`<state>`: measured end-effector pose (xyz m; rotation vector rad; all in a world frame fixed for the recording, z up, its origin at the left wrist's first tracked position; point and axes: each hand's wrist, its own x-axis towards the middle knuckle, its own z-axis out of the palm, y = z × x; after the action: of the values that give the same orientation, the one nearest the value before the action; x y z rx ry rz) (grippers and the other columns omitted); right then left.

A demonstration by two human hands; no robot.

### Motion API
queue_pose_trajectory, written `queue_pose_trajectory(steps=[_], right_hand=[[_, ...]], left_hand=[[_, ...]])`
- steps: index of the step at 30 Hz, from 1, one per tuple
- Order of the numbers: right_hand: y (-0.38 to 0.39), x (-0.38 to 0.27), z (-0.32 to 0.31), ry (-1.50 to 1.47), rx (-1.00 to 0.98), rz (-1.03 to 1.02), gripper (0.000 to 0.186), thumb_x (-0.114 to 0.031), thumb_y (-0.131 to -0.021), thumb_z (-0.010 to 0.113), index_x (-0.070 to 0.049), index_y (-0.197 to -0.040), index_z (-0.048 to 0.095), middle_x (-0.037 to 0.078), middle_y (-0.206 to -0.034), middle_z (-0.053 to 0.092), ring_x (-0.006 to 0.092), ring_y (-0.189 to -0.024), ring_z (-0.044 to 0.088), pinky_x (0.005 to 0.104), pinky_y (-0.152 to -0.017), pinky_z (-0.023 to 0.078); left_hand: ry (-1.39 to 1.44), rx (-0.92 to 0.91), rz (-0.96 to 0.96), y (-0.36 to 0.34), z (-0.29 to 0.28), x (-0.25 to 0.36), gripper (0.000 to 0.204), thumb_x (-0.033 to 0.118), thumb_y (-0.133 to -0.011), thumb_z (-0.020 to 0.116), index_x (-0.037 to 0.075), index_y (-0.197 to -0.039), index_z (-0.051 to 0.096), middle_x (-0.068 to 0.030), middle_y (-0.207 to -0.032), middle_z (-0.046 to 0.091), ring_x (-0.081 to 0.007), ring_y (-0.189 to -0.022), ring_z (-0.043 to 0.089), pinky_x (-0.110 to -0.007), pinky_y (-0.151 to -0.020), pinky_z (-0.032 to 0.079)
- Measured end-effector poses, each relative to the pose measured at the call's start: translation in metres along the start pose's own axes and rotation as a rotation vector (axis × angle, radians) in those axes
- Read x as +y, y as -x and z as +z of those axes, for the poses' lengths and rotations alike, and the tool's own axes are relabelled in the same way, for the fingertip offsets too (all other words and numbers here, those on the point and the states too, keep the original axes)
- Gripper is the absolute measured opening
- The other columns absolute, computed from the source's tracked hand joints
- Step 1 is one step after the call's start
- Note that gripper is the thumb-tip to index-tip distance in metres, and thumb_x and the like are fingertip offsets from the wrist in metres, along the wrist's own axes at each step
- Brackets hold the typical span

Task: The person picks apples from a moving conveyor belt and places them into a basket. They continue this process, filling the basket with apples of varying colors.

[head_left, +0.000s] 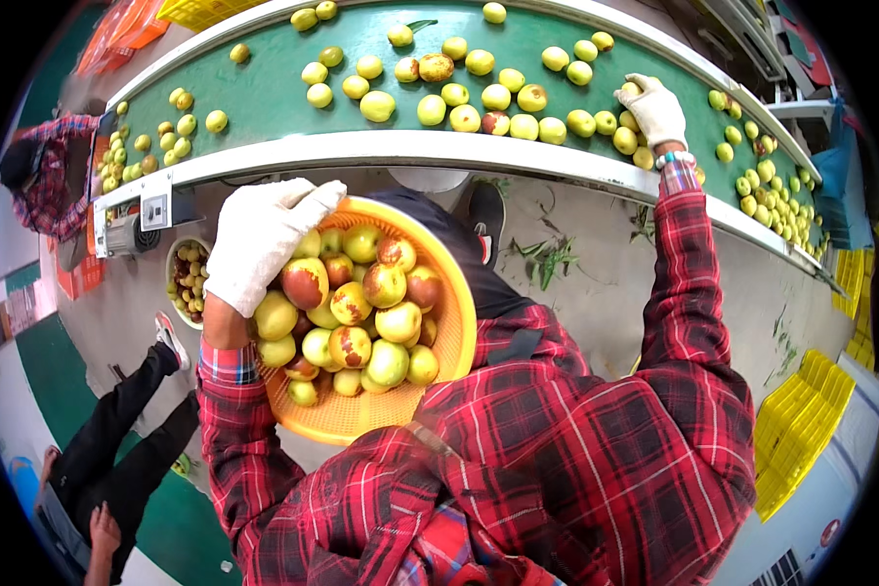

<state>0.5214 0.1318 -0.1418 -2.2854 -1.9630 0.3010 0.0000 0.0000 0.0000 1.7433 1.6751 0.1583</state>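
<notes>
My left hand (260, 240), in a white glove, grips the rim of an orange perforated plastic basket (448, 305) held against my body. The basket holds several green and red-brown round fruits (383, 284). My right hand (654, 107), also gloved, reaches over the green conveyor belt (293, 103) with fingers curled at a pale green fruit (630, 89). Several more fruits (430, 109) lie spread along the belt, some in a cluster just left of and below that hand.
A co-worker (54, 171) stands at the belt's left end; another person's legs (142, 410) show lower left. A white bucket of fruit (171, 288) sits by a motor (132, 234). Stacked yellow crates (801, 420) stand at right; fallen leaves (542, 254) lie on the floor beneath the belt.
</notes>
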Motion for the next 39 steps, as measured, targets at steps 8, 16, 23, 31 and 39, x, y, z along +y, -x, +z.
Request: queue_pose_trajectory(steps=[8,16,23,31,39], right_hand=[[-0.028,0.007,0.005,-0.591,0.244,-0.066,0.045,-0.035,-0.087,0.083,-0.009,-0.122,0.076,0.007,-0.095,0.077,0.0125,-0.078,0.068,0.0275,-0.074,0.056],[0.02,0.012,0.003,-2.09,0.171,0.326,0.027,-0.025,-0.103,0.066,0.0,-0.112,0.064,0.02,-0.107,0.07,0.036,-0.096,0.072,0.0438,-0.077,0.064],[0.126,-0.042,0.05,-2.24,0.144,0.402,0.028,-0.033,-0.103,0.064,-0.007,-0.114,0.064,0.009,-0.094,0.07,0.0242,-0.075,0.066,0.0337,-0.062,0.052],[0.136,-0.107,0.058,-2.692,-0.395,0.05,0.026,-0.017,-0.103,0.06,-0.004,-0.126,0.063,0.016,-0.134,0.064,0.0385,-0.116,0.063,0.0469,-0.093,0.056],[0.145,-0.112,0.047,-2.614,-0.335,0.081,0.036,-0.008,-0.104,0.058,0.002,-0.138,0.052,0.023,-0.142,0.054,0.041,-0.128,0.057,0.0496,-0.105,0.055]], left_hand=[[0.056,0.071,0.047,-0.005,0.009,-0.014,0.041,0.044,-0.097,0.069,0.005,-0.095,0.077,-0.014,-0.077,0.069,-0.0226,-0.068,0.064,-0.034,-0.068,0.05],[-0.018,0.016,0.234,-0.013,-0.004,0.004,0.036,0.035,-0.097,0.074,-0.001,-0.097,0.076,-0.0066,-0.078,0.072,-0.0114,-0.073,0.059,-0.032,-0.07,0.05],[-0.072,-0.108,0.28,-0.046,0.014,0.001,0.037,0.038,-0.093,0.076,0.004,-0.108,0.079,-0.0099,-0.084,0.075,-0.014,-0.076,0.069,-0.032,-0.075,0.054],[-0.022,-0.155,0.267,-0.025,-0.008,0.027,0.034,0.03,-0.096,0.073,-0.002,-0.109,0.077,-0.0065,-0.087,0.075,-0.0101,-0.08,0.063,-0.03,-0.075,0.053],[0.102,-0.114,0.182,-0.032,0.005,-0.03,0.036,0.036,-0.098,0.071,0.001,-0.1,0.078,-0.0054,-0.085,0.071,-0.0125,-0.078,0.06,-0.031,-0.075,0.05]])
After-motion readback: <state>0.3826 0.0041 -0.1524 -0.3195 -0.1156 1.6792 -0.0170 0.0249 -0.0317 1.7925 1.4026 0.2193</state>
